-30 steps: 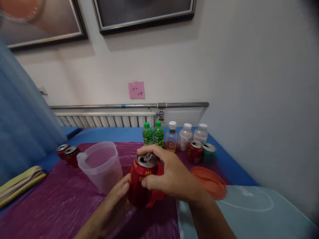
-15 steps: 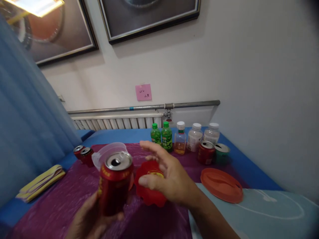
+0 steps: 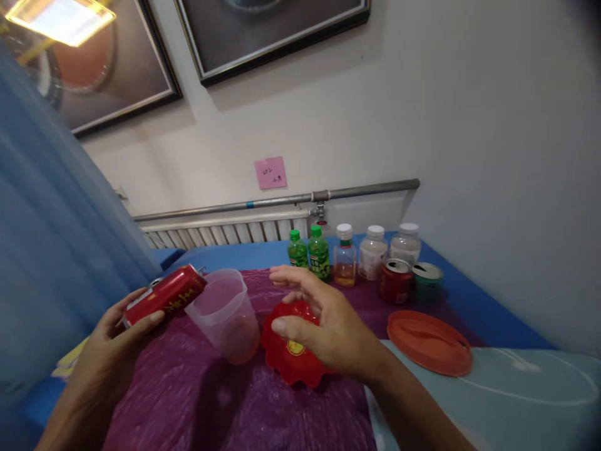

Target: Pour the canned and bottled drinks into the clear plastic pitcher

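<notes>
My left hand [image 3: 119,326] is wrapped round a red drink can [image 3: 166,293], which is tilted nearly on its side. The can's top end points right, at the rim of a clear plastic pitcher [image 3: 225,313] standing on the purple plastic sheet [image 3: 188,401]. Whether any liquid leaves the can I cannot make out. My right hand [image 3: 319,326] hovers with fingers apart and holds nothing. Below it lies a red scalloped dish [image 3: 298,351] with a yellow mark, partly hidden by that hand.
Behind are green-capped bottles [image 3: 319,254], a bottle of amber liquid [image 3: 345,263] and white-capped jars [image 3: 374,254]. A second red can [image 3: 395,282], a green can [image 3: 426,285] and an orange lid [image 3: 429,343] are at the right. A folded yellow cloth [image 3: 68,363] lies left.
My left hand has moved left and tipped the can from upright to nearly sideways, its top now beside the pitcher's rim. The pitcher is less covered. My right hand keeps its pose.
</notes>
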### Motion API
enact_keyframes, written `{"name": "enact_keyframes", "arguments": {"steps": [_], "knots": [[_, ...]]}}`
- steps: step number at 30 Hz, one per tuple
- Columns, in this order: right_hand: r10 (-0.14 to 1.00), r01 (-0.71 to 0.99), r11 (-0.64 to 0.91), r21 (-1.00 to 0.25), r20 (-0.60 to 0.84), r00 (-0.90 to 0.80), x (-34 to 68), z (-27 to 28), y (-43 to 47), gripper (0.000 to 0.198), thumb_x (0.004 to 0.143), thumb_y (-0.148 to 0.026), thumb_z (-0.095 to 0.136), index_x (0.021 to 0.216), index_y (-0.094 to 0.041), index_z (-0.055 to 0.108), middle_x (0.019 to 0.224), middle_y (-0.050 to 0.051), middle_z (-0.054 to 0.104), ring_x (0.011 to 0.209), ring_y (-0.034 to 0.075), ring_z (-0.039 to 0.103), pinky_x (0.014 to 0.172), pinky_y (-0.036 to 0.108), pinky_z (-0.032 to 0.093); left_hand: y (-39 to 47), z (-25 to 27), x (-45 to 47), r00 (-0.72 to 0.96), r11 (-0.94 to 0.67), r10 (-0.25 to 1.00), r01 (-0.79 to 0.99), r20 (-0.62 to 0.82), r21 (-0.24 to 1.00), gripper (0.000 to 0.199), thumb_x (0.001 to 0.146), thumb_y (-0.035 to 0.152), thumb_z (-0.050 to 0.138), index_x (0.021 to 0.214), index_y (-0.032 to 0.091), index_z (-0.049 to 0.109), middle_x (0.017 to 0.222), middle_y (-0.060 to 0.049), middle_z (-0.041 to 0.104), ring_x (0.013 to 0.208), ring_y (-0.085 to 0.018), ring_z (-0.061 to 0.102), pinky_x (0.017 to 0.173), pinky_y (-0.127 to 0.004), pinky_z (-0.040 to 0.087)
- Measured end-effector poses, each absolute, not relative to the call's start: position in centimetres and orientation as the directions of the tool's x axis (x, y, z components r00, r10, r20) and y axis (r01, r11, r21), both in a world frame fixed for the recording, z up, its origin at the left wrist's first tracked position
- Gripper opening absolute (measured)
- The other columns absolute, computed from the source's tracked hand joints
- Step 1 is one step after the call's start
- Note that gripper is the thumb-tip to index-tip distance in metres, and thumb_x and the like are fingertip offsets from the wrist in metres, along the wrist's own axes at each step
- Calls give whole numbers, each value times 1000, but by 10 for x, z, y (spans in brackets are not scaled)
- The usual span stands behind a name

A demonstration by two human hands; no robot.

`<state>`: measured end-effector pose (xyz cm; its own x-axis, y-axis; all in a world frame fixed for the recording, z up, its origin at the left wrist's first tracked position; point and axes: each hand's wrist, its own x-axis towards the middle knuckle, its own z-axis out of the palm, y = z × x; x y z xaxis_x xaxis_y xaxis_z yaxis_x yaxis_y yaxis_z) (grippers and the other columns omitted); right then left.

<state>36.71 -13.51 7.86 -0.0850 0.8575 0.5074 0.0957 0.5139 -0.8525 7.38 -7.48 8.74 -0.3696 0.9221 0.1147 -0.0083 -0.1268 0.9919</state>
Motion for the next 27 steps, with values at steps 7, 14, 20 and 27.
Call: {"name": "enact_keyframes", "arguments": {"steps": [7,14,20,27], "knots": [[850,154,526,-836,517,-98,368,78,-131,45,78,-20,69,122,-26,63,130,4,65,101,18,65,92,39,56,-74,95,80,-408,-143,893,145,191,979,78,54,25,92,128,29,66,100,-4,75,83,-14,67,65,-13,56],[831,139,556,-820,547,-97,370,75,-128,45,80,-19,68,123,-26,62,129,4,66,116,20,63,95,39,54,-77,95,95,-417,-148,871,285,261,947,81,56,39,92,132,38,62,109,-1,73,90,-16,66,66,-15,52],[830,167,558,-813,551,-86,370,75,-128,45,79,-17,68,123,-25,62,125,4,67,112,19,64,93,37,55,-76,91,108,-442,-202,806,418,393,885,75,57,47,89,128,42,64,104,2,73,87,-16,62,84,-30,49],[828,213,558,-802,555,-81,370,72,-125,45,79,-16,68,123,-25,62,125,4,67,113,21,64,97,40,53,-72,92,111,-418,-231,756,549,503,803,70,60,48,88,126,39,66,116,-1,73,102,-26,65,105,-48,46]]}}
